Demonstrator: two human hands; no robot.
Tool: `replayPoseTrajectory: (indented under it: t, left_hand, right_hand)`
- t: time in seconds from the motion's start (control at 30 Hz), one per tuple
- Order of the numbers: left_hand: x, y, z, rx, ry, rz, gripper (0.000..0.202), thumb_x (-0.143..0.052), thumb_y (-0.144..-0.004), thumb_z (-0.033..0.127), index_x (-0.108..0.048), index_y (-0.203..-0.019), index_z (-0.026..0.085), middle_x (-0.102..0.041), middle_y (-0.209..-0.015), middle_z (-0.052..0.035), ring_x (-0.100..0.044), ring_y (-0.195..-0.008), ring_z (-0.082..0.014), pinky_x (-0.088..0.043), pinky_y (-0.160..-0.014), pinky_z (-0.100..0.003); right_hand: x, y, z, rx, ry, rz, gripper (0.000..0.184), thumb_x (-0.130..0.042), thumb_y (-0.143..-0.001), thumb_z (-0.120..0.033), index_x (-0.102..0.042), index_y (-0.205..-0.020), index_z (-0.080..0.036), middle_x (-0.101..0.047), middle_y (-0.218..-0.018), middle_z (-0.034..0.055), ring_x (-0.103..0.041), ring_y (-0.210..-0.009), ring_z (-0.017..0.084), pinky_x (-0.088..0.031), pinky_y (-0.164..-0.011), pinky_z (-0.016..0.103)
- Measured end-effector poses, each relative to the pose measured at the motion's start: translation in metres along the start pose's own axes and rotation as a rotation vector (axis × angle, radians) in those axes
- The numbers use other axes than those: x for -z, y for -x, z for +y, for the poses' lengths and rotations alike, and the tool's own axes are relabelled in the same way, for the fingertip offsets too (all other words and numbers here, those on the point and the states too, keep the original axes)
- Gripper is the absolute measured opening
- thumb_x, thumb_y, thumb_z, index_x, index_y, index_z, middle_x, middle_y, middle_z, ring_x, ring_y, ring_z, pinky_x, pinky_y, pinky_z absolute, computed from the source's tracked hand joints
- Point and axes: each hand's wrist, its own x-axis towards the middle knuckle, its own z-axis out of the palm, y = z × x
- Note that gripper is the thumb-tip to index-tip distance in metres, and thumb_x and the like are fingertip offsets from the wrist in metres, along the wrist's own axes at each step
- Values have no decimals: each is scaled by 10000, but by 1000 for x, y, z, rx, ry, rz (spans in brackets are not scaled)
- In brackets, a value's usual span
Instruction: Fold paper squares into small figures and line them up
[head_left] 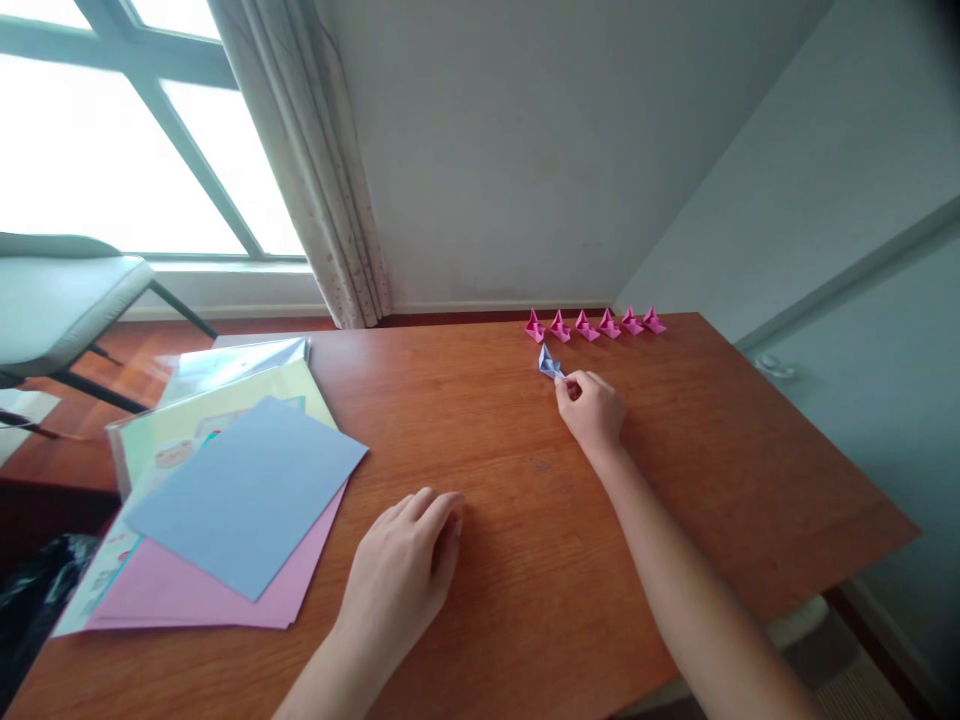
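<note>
At the far side of the table, my right hand (594,405) pinches one end of a small blue origami boat (549,362) between thumb and fingertips. The boat sits just in front of a row of several pink origami boats (585,326), near the left end of that row. My left hand (409,545) rests on the wooden tabletop nearer to me, its fingers loosely bent and the thumb a little apart. Nothing shows in it. Left of this hand lies a blue paper sheet (251,495) over pink paper (202,595).
Beneath the coloured sheets is a clear plastic sleeve with yellow and printed paper (311,385). The brown wooden table (465,420) has its far edge close to a wall. A chair (67,295), a curtain (307,150) and a window are at the left, with a black plastic bag (45,585) below.
</note>
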Motion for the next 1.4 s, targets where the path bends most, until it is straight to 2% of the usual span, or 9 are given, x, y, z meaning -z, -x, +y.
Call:
replayPoseTrajectory:
  t: [0.5,0.8,0.97,1.07,1.2,1.27,1.33,1.4]
  left_hand:
    - [2,-1,2,11,-13,-42,198,-456,-999,227,-643,-1061,235,-700,-948,-45,-663,-831,-226,-501,-736,-354]
    - [3,-1,3,34,-2,-68,221,-438,-1005,234,-651,-1064,234,-691,-955,-50,-659,-848,-231,-507,-751,-367]
    - [4,-1,7,48,28,-97,219,-453,-991,213,-664,-1046,240,-685,-957,-49,-664,-850,-216,-517,-752,-345]
    - [11,-2,6,51,79,-12,221,-465,-977,175,-667,-1049,228,-691,-1029,-60,-664,-941,-206,-542,-812,-327]
    - [33,-1,-9,207,-112,154,235,-497,-972,199,-656,-1143,223,-678,-1220,-98,-628,-1135,-266,-533,-970,-414]
    - [43,4,-22,338,-279,206,310,-522,-977,267,-620,-1262,192,-596,-1397,-157,-553,-1292,-349,-485,-1049,-513]
    - [48,14,-36,409,-390,205,456,-568,-962,353,-561,-1362,135,-479,-1520,-237,-437,-1411,-433,-423,-1090,-604]
    - [47,27,-49,428,-431,176,550,-600,-943,409,-525,-1413,134,-400,-1577,-262,-366,-1462,-460,-366,-1123,-647]
  right_hand:
    - [-5,-5,3,75,28,-35,259,-544,-945,-332,-640,-739,-210,-683,-784,66,-546,-713,194,-275,-622,311]
    - [-2,-3,4,108,64,-12,272,-535,-954,-323,-660,-742,-206,-688,-773,72,-548,-702,197,-292,-625,316]
    - [10,12,-3,154,33,-14,265,-555,-946,-333,-658,-740,-202,-689,-792,91,-573,-775,228,-333,-681,331]
    - [16,35,-20,269,-31,-39,280,-547,-961,-343,-642,-733,-212,-679,-763,70,-583,-757,219,-366,-698,333]
    - [22,73,-49,390,-218,-181,304,-555,-978,-360,-611,-710,-229,-662,-718,33,-601,-723,198,-400,-696,328]
    - [26,86,-58,422,-292,-229,305,-551,-985,-353,-606,-711,-232,-664,-723,27,-611,-725,196,-412,-699,327]
    - [28,92,-62,428,-347,-260,296,-553,-986,-355,-614,-723,-234,-676,-742,27,-621,-730,197,-423,-705,329]
    - [28,93,-62,408,-394,-277,298,-557,-983,-362,-618,-720,-237,-679,-741,25,-622,-713,194,-429,-697,329]
